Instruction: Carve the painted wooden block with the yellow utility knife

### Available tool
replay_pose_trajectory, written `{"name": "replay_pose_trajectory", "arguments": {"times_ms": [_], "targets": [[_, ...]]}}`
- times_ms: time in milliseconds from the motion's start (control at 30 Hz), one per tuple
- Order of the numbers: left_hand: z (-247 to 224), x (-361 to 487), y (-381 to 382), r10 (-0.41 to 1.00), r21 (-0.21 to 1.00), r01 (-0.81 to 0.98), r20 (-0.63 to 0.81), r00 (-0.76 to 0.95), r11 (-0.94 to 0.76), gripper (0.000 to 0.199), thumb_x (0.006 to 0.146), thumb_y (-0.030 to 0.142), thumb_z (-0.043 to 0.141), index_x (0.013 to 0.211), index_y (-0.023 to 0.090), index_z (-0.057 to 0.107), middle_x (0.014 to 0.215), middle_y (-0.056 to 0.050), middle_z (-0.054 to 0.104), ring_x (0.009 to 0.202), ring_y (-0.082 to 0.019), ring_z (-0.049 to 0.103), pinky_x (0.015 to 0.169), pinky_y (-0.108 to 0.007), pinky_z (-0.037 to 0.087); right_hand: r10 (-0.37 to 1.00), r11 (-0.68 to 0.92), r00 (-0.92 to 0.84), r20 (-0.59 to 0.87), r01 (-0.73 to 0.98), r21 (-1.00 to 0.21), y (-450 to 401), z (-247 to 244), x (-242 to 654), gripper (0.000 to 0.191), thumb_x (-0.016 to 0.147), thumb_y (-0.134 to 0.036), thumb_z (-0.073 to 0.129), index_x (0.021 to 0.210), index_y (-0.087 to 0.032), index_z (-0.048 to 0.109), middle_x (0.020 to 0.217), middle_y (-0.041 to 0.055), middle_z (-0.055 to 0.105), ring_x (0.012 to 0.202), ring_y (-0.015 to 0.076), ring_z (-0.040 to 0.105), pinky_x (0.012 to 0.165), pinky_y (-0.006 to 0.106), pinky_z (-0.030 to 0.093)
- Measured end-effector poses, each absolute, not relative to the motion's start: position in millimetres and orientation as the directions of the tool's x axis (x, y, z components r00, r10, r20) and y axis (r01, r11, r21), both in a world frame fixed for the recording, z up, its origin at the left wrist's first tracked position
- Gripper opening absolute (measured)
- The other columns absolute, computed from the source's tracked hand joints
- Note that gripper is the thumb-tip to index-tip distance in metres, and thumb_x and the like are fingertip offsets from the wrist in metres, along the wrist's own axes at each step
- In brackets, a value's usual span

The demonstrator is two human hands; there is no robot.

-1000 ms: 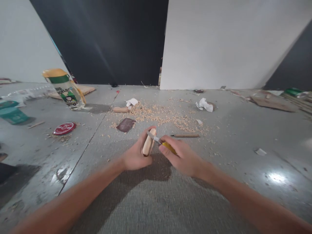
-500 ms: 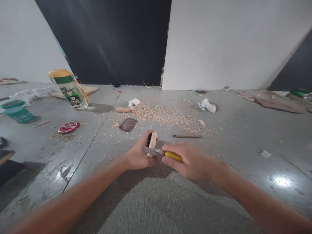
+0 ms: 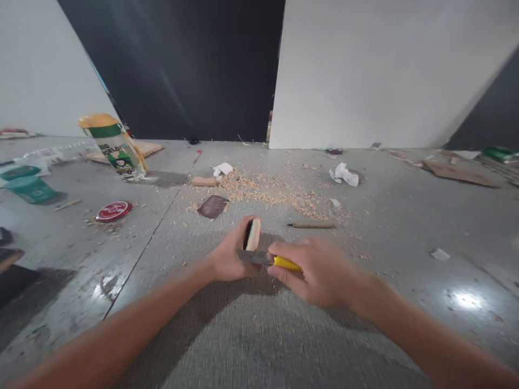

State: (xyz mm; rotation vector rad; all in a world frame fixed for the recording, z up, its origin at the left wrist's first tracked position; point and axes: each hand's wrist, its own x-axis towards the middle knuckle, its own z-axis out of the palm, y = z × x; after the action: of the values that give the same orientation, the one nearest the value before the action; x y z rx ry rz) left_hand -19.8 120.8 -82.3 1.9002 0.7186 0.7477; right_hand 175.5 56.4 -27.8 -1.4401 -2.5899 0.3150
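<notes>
The left hand (image 3: 227, 260) is closing around a short, rounded pale wooden block (image 3: 253, 234), holding it upright just above the grey floor (image 3: 259, 335), while the right hand (image 3: 320, 267) is gripping a yellow-handled knife (image 3: 284, 263) with its blade lying across the block's lower end at about nine o'clock from the handle. To do this cut well, the blade should probably be taking thin slices along the grain, with the left fingers staying behind the edge — the thumb looks close. Farther out at twelve o'clock are lying a thin brown pencil (image 3: 311, 226), a dark sandpaper square (image 3: 212, 206) and a scatter of pale wood shavings (image 3: 275, 192); at ten o'clock a green-labelled clear bottle (image 3: 115, 148) is standing.
</notes>
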Motion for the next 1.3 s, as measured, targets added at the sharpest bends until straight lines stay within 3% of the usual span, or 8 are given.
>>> {"name": "replay_pose_trajectory", "arguments": {"times_ms": [500, 967, 1167, 1300], "targets": [[-78, -20, 120, 0.754, 0.891, 0.195, 0.211, 0.622, -0.410, 0.058, 0.059, 0.012, 0.065, 0.111, 0.018, 0.041, 0.093, -0.001, 0.048, 0.079, -0.015, 0.046, 0.070, -0.030, 0.042, 0.847, 0.532, -0.524, 0.088, 0.839, -0.116, 57, -31, 182, 0.025, 0.094, -0.043, 0.044, 0.084, -0.023, 0.055, 0.065, -0.0008, 0.060, 0.053, 0.0149, 0.047, 0.052, 0.029, 0.016], [-78, -18, 121, 0.790, 0.915, 0.205, 0.169, 0.590, -0.348, 0.053, 0.059, 0.015, 0.063, 0.106, 0.018, 0.040, 0.090, -0.001, 0.048, 0.074, -0.014, 0.044, 0.064, -0.029, 0.039, 0.867, 0.487, -0.478, 0.142, 0.873, -0.038, 56, -28, 181, 0.025, 0.092, -0.045, 0.048, 0.086, -0.025, 0.060, 0.062, -0.0014, 0.060, 0.051, 0.0162, 0.049, 0.051, 0.029, 0.017], [-77, -23, 117, 0.800, 0.923, 0.225, 0.127, 0.586, -0.311, 0.048, 0.058, 0.011, 0.057, 0.102, 0.021, 0.040, 0.092, -0.001, 0.048, 0.071, -0.012, 0.043, 0.064, -0.027, 0.038, 0.935, 0.270, -0.240, 0.261, 0.959, -0.085, 76, -28, 225, 0.029, 0.094, -0.046, 0.047, 0.107, -0.026, 0.063, 0.074, 0.0036, 0.069, 0.055, 0.0182, 0.055, 0.053, 0.029, 0.029], [-79, -24, 118, 0.792, 0.913, 0.235, 0.136, 0.595, -0.333, 0.048, 0.061, 0.012, 0.058, 0.105, 0.020, 0.040, 0.094, -0.002, 0.048, 0.072, -0.013, 0.043, 0.066, -0.029, 0.039, 0.957, 0.269, -0.223, 0.184, 0.919, -0.287, 81, -26, 234, 0.033, 0.097, -0.048, 0.042, 0.097, -0.022, 0.062, 0.073, 0.0039, 0.065, 0.059, 0.0178, 0.055, 0.055, 0.030, 0.033]]}}
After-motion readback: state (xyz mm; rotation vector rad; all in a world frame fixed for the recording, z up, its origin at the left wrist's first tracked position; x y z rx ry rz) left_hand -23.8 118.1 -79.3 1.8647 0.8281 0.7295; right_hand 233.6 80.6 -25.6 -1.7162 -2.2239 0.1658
